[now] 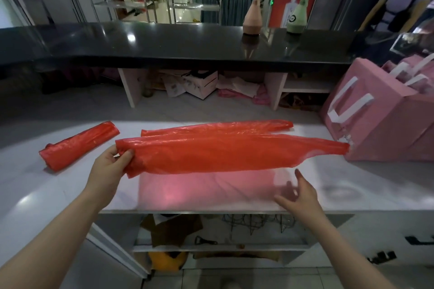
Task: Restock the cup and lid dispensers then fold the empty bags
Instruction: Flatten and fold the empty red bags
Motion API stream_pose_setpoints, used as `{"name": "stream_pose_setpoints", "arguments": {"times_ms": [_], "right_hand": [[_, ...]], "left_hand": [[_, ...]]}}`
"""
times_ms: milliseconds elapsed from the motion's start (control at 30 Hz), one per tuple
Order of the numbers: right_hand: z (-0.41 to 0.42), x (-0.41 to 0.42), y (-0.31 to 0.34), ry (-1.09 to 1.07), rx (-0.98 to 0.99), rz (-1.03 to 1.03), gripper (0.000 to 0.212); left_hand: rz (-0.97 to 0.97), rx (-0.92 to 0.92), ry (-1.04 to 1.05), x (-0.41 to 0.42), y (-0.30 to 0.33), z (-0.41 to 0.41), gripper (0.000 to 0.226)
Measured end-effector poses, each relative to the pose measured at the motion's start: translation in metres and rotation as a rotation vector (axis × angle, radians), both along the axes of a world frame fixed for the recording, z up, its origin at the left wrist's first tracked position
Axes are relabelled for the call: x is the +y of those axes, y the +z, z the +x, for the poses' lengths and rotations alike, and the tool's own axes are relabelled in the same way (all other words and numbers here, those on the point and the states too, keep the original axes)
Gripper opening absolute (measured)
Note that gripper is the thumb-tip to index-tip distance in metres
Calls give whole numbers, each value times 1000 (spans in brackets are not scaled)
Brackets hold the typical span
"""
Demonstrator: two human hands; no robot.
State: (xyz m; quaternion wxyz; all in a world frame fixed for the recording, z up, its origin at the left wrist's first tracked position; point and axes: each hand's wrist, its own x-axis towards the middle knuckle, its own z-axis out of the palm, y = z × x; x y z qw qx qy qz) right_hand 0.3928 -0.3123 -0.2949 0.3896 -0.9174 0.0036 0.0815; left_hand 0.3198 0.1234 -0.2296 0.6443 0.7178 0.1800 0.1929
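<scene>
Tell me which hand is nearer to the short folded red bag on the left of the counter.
Left. The left hand is just right of the folded red bag, gripping the end of the long red bag. The right hand is far off to the right, open below that long bag.

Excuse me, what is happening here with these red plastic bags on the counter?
A person is folding empty bags at a white counter. The left hand pinches one end of a long red bag and holds it just above the surface. The right hand is open below the bag, touching nothing. A second long red bag lies flat behind it, and a shorter folded red bag rests to the left. Pink paper bags stand at the right.
</scene>
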Motion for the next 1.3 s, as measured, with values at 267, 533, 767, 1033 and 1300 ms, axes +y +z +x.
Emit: {"name": "stream_pose_setpoints", "arguments": {"times_ms": [267,533,767,1033,1300], "right_hand": [[90,26,41,129,92,436,54],[136,57,24,171,-19,330,20],[176,48,-5,118,-76,49,13],[210,37,-12,169,-140,53,17],[213,18,-24,228,-145,178,19]], "left_hand": [[-246,40,-29,23,11,10,29],[-22,111,159,20,-14,15,50],[-157,205,77,-1,-53,14,83],[392,364,109,-24,-55,48,9],[544,412,325,-22,-73,62,5]]}}
